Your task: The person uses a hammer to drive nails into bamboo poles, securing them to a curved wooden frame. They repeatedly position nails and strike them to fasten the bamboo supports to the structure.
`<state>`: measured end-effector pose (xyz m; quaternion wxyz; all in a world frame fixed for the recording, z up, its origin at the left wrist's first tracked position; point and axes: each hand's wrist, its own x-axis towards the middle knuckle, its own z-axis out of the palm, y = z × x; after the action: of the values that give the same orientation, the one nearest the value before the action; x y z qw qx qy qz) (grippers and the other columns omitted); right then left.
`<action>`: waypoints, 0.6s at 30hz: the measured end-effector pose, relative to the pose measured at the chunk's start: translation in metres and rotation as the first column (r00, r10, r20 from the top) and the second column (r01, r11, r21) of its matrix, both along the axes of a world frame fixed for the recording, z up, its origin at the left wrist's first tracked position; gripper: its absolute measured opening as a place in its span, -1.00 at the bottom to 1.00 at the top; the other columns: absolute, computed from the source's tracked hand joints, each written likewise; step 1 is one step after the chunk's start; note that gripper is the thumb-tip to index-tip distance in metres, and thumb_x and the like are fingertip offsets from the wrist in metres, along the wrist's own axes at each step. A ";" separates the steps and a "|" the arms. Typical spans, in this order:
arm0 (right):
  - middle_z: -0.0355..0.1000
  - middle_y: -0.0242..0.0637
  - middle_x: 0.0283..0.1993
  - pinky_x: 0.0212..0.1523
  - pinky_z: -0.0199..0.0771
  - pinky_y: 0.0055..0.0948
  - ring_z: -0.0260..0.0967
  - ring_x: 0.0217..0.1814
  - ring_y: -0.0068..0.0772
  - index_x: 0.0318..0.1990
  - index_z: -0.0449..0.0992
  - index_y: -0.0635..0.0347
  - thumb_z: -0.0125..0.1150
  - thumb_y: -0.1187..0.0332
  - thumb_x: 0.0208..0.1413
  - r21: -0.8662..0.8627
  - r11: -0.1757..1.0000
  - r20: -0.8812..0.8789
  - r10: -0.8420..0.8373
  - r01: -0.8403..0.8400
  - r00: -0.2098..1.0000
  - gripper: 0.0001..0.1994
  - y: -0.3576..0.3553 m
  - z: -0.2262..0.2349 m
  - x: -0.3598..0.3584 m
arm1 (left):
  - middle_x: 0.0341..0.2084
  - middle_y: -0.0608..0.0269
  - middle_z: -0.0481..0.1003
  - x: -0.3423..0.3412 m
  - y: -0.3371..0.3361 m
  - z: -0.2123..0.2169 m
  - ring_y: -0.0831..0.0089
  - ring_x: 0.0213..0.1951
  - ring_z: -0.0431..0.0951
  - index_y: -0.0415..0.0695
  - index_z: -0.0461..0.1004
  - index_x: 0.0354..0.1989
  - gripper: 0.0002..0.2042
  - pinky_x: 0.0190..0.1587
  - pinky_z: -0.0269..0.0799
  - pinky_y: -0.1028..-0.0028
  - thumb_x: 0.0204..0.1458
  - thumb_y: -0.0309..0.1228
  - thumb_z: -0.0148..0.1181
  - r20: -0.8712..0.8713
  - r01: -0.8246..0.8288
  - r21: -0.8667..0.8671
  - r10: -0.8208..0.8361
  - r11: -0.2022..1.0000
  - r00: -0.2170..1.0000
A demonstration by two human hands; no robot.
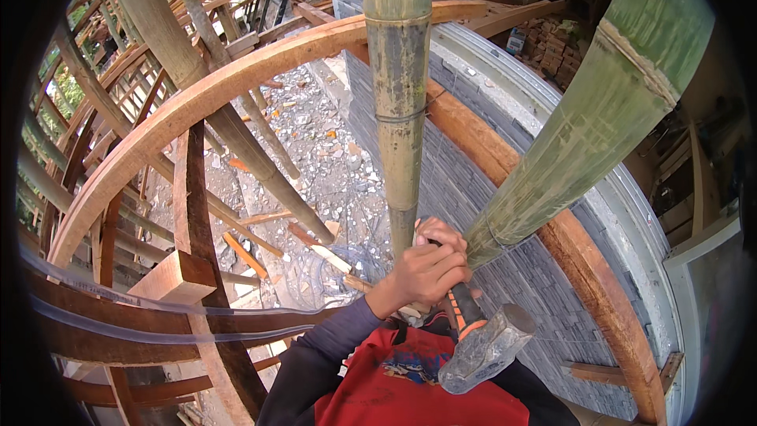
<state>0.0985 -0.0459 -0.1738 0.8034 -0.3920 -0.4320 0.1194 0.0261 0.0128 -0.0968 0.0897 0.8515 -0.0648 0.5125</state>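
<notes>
A short-handled sledgehammer point(489, 349) with a scuffed grey steel head is in front of my red shirt. Its black and orange handle slants up and away from the head. My left hand point(428, 274) is closed around this handle. Above it, the knuckles of my right hand point(443, 232) show at the handle's far end, also closed; the rest of that hand and its forearm are hidden. Just beyond the hands stands an upright bamboo pole point(400, 142). A thicker green bamboo pole point(564, 138) leans to the right, its lower end beside my fingers.
A curved wooden beam point(169, 114) arches across the far left, and another beam point(591, 292) curves along the grey stone-clad wall point(505, 323). Clear plastic tubing point(197, 337) crosses wooden framing at left. Rubble and offcuts cover the ground point(315, 142) below. Bricks point(550, 54) are piled at far right.
</notes>
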 end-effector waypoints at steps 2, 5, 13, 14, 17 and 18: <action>0.43 -0.18 -0.40 -0.37 0.38 -0.34 0.40 -0.41 -0.27 -0.26 0.38 0.31 0.21 0.30 -0.10 0.063 0.998 0.046 -0.028 0.025 0.999 -0.70 0.005 0.011 0.001 | -0.61 0.41 0.42 0.004 0.008 -0.001 0.53 -0.56 0.46 -0.07 0.37 -0.58 -0.82 -0.58 0.29 0.57 -0.40 -0.33 0.20 -0.036 0.002 -0.009 -0.003 1.000 0.999; 0.43 -0.17 -0.41 -0.37 0.38 -0.34 0.41 -0.41 -0.26 -0.26 0.38 0.31 0.20 0.30 -0.10 0.159 0.986 0.115 -0.075 0.056 0.991 -0.71 0.014 0.021 0.000 | -0.60 0.35 0.39 0.010 0.020 -0.005 0.45 -0.52 0.46 -0.08 0.39 -0.52 -0.80 -0.50 0.36 0.51 -0.37 -0.32 0.19 -0.015 -0.068 -0.161 0.066 0.985 0.998; 0.42 -0.14 -0.43 -0.38 0.37 -0.33 0.41 -0.41 -0.25 -0.26 0.37 0.32 0.19 0.31 -0.08 0.207 0.971 0.223 -0.164 0.118 0.961 -0.72 0.038 0.017 0.004 | -0.58 0.32 0.41 0.012 0.030 0.005 0.43 -0.52 0.46 -0.07 0.40 -0.52 -0.83 -0.46 0.39 0.50 -0.35 -0.33 0.15 -0.068 -0.010 -0.094 0.003 0.995 0.998; 0.42 -0.14 -0.43 -0.38 0.37 -0.33 0.41 -0.41 -0.25 -0.26 0.37 0.32 0.19 0.31 -0.08 0.212 0.969 0.230 -0.175 0.127 0.957 -0.72 0.043 0.011 0.004 | -0.57 0.30 0.42 0.014 0.035 0.001 0.42 -0.54 0.45 -0.07 0.38 -0.54 -0.84 -0.49 0.36 0.50 -0.36 -0.35 0.15 -0.003 -0.005 -0.059 0.005 0.998 1.000; 0.42 -0.12 -0.43 -0.38 0.36 -0.33 0.41 -0.41 -0.24 -0.26 0.37 0.32 0.18 0.31 -0.08 0.117 0.969 0.194 -0.238 0.219 0.952 -0.72 0.071 -0.022 0.001 | -0.60 0.17 0.47 0.021 0.058 -0.022 0.26 -0.61 0.44 -0.15 0.36 -0.55 -0.87 -0.56 0.33 0.42 -0.22 -0.39 0.15 0.068 -0.023 -0.221 0.039 0.975 0.997; 0.42 -0.12 -0.44 -0.38 0.36 -0.32 0.41 -0.41 -0.24 -0.26 0.37 0.32 0.18 0.32 -0.08 -0.037 0.957 0.192 -0.276 0.288 0.942 -0.72 0.086 -0.036 0.000 | -0.65 0.09 0.46 0.023 0.067 -0.031 0.17 -0.64 0.44 -0.21 0.37 -0.55 -0.82 -0.58 0.32 0.37 -0.12 -0.35 0.13 -0.189 -0.368 -0.426 0.316 0.827 0.930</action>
<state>0.0987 0.0398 -0.2099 0.7555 -0.4849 -0.4401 -0.0198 0.0495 0.0797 -0.1283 0.1961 0.8313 0.2154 0.4734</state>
